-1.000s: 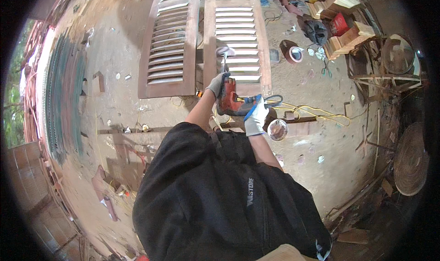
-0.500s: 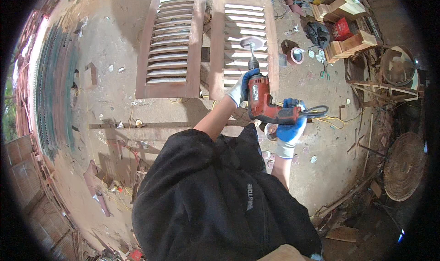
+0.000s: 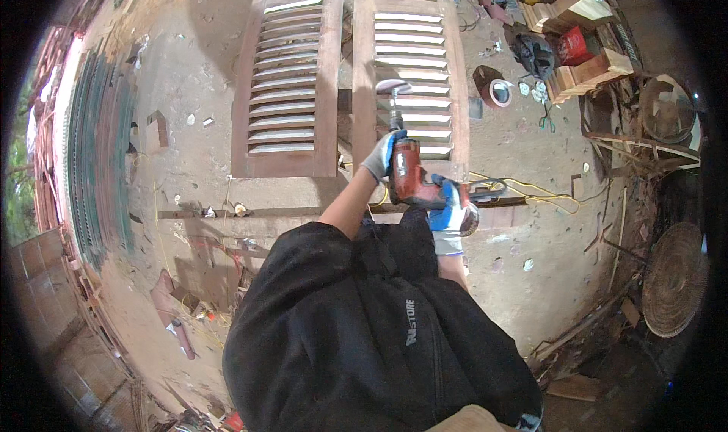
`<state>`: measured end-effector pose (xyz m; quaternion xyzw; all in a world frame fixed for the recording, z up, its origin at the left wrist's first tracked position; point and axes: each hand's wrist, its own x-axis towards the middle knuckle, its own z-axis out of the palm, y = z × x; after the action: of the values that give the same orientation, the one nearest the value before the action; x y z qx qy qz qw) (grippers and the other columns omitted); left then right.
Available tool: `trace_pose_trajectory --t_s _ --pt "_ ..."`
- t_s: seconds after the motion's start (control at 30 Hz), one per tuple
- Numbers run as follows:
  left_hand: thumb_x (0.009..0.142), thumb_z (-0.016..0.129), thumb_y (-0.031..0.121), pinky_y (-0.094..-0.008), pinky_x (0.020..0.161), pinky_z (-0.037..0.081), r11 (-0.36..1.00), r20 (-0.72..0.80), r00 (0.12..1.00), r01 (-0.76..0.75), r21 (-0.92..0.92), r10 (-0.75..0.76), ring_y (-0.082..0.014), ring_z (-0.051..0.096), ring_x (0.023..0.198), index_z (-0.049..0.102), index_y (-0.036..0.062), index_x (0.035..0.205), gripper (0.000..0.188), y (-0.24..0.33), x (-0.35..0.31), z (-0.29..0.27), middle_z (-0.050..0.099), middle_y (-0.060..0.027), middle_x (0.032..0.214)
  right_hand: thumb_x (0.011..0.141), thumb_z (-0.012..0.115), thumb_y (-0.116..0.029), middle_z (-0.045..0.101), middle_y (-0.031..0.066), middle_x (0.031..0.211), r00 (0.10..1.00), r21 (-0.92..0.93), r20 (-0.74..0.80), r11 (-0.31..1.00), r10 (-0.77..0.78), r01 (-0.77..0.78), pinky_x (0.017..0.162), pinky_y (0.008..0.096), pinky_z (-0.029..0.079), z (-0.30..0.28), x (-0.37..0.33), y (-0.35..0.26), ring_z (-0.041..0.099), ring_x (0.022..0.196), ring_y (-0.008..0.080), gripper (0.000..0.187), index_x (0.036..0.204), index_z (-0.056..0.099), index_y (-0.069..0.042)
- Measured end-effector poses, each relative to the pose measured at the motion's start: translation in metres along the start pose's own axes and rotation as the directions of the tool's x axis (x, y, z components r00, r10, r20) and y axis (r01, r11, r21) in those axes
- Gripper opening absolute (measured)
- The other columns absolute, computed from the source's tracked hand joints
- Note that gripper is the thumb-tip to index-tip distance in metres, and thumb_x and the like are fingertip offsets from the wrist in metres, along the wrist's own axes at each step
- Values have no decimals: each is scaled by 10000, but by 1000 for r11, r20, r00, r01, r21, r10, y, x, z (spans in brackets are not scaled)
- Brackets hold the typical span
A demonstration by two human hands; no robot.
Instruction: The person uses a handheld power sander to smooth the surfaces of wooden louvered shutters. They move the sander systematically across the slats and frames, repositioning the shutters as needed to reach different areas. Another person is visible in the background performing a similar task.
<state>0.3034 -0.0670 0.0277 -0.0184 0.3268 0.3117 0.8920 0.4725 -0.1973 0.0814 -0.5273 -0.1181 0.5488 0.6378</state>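
Observation:
A red and black power drill (image 3: 408, 176) is held in both my gloved hands. My left hand (image 3: 381, 158) wraps around its front, just behind the chuck. At the rear, my right hand (image 3: 447, 214) grips the handle, where the cord comes out. A round sanding disc (image 3: 393, 87) is fitted to the chuck and appears over the left upright of the right louvred wooden shutter (image 3: 365, 121); whether it touches the wood I cannot tell. Beside it, to the left, lies a second louvred shutter (image 3: 326, 121).
Stacked greenish slats (image 3: 95, 151) lie at far left. A yellow cord (image 3: 542, 193) runs over the ground to the right. A tape roll (image 3: 500, 92), pale wooden blocks (image 3: 588, 76) and a dark bag (image 3: 533, 55) sit at upper right. A round woven basket (image 3: 675, 280) stands at far right.
Both my hands have shifted left with the drill. The disc has gone from over the louvres to the shutter's left upright. The whole view has shifted slightly.

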Motion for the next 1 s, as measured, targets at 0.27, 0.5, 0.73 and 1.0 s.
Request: trace_pose_trajectory --t_s 0.27,0.5,0.73,1.0 --pt "863 544 262 -356 627 545 977 -44 992 -106 186 116 -205 634 655 583 78 882 190 12 -12 -7 637 -90 783 893 594 -250 566 19 882 989 -322 -44 935 144 -151 715 271 460 -9 -21 12 518 799 91 250 1052 589 -58" --pt "842 579 254 -369 613 551 962 -65 995 -61 265 81 -223 639 642 574 66 903 198 40 -28 -10 643 -103 789 920 555 -188 559 -5 895 944 -146 -80 933 321 -330 716 257 463 31 -40 12 536 807 94 179 1055 591 -76" --pt "821 595 286 -392 582 554 954 -98 994 66 294 -38 -264 640 630 530 58 902 250 59 -40 12 626 -143 743 858 631 -153 596 18 923 980 -28 -25 979 199 -200 732 277 468 44 -38 24 563 819 114 164 970 621 -34" --pt "840 527 358 -400 582 535 979 -110 993 -20 205 43 -263 621 566 596 55 849 311 8 -6 38 641 -120 716 867 610 -229 615 70 932 981 278 13 942 193 -189 820 334 473 9 4 -29 588 875 173 231 987 607 -32"
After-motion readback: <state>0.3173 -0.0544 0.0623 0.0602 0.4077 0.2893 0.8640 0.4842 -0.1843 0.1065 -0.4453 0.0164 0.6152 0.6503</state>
